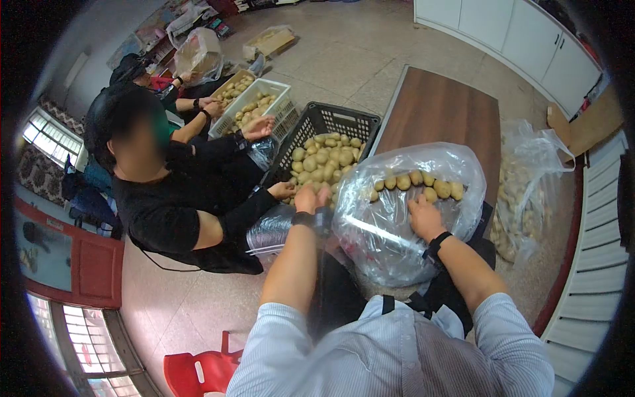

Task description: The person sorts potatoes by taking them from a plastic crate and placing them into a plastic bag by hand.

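My left hand [309, 200] reaches to the near edge of a black crate [370, 120] heaped with potatoes [324, 159]; its fingers are partly hidden, and what they hold cannot be made out. Inside a large clear plastic bag [383, 238], my right hand [425, 217] touches or hovers close by a potato [430, 195]. Several potatoes [403, 182] lie there in a curved row. How far my right fingers are closed is unclear.
A co-worker [165, 205] in black sits at the left, one hand at the crate. Further people sit behind, by a white crate [284, 106] of potatoes. A brown table [443, 112] stands ahead, a filled bag [522, 205] at right, a red chair [198, 374] lower left.
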`<move>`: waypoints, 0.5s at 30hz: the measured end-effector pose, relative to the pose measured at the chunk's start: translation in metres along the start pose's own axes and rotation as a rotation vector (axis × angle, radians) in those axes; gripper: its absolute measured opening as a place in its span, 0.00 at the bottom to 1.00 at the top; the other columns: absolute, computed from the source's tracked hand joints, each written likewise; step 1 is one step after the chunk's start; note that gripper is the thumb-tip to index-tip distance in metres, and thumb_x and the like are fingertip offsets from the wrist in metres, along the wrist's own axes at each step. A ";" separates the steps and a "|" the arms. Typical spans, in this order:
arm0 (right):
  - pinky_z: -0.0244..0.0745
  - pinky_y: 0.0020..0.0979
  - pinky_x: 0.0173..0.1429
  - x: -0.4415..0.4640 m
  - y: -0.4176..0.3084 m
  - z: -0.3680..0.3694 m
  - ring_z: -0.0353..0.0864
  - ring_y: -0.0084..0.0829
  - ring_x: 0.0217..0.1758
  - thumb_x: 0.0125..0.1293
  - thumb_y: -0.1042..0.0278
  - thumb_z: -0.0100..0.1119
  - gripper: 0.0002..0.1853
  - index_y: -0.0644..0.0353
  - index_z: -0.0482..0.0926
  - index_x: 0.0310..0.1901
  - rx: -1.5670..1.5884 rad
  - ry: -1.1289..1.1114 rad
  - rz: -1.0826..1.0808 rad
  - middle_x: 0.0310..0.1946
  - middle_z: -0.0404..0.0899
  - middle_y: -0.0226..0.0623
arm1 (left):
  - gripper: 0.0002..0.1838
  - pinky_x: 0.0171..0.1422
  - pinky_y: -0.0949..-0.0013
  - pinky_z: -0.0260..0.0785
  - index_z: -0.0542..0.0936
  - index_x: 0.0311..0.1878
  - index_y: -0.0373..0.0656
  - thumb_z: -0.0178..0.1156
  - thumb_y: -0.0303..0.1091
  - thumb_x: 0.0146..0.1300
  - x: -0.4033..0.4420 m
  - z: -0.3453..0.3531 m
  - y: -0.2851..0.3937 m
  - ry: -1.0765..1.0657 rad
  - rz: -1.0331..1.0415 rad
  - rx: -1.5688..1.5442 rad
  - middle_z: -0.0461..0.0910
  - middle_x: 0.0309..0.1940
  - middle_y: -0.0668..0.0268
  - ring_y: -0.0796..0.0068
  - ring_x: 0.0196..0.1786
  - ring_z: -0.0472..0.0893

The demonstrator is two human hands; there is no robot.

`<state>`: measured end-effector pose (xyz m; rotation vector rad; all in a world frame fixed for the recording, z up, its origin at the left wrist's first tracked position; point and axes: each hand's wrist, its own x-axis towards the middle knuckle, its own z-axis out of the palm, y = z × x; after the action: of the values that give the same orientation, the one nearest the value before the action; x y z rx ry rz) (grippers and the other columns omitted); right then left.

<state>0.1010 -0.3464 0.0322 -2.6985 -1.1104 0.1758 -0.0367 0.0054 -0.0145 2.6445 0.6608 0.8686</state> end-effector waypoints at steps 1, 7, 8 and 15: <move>0.77 0.46 0.45 -0.003 -0.001 0.002 0.79 0.50 0.45 0.56 0.70 0.54 0.16 0.54 0.71 0.49 -0.011 0.019 -0.021 0.51 0.69 0.46 | 0.17 0.40 0.62 0.74 0.79 0.36 0.36 0.69 0.41 0.51 0.001 -0.005 0.003 -0.073 -0.049 0.036 0.80 0.31 0.49 0.49 0.35 0.79; 0.75 0.48 0.44 -0.013 -0.005 0.014 0.78 0.52 0.44 0.56 0.71 0.56 0.14 0.57 0.70 0.45 0.040 -0.011 0.016 0.47 0.70 0.49 | 0.15 0.37 0.62 0.73 0.78 0.31 0.38 0.64 0.42 0.55 0.006 0.002 0.006 -0.074 -0.345 -0.332 0.78 0.27 0.52 0.53 0.32 0.78; 0.74 0.49 0.45 -0.014 -0.005 0.016 0.77 0.53 0.44 0.56 0.71 0.56 0.14 0.58 0.70 0.44 0.098 0.009 0.024 0.47 0.71 0.51 | 0.15 0.37 0.62 0.72 0.77 0.28 0.38 0.63 0.42 0.57 0.004 0.002 0.004 -0.088 -0.466 -0.670 0.77 0.26 0.53 0.54 0.32 0.77; 0.70 0.49 0.50 -0.008 0.010 0.042 0.74 0.56 0.48 0.57 0.69 0.53 0.14 0.61 0.71 0.46 0.299 0.009 -0.029 0.41 0.76 0.55 | 0.12 0.35 0.55 0.71 0.77 0.26 0.42 0.65 0.40 0.55 0.010 -0.047 0.057 -0.272 -0.148 -0.070 0.81 0.28 0.56 0.58 0.31 0.81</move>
<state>0.0937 -0.3527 -0.0105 -2.4157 -1.0286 0.2986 -0.0392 -0.0332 0.0492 2.5482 0.7279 0.4705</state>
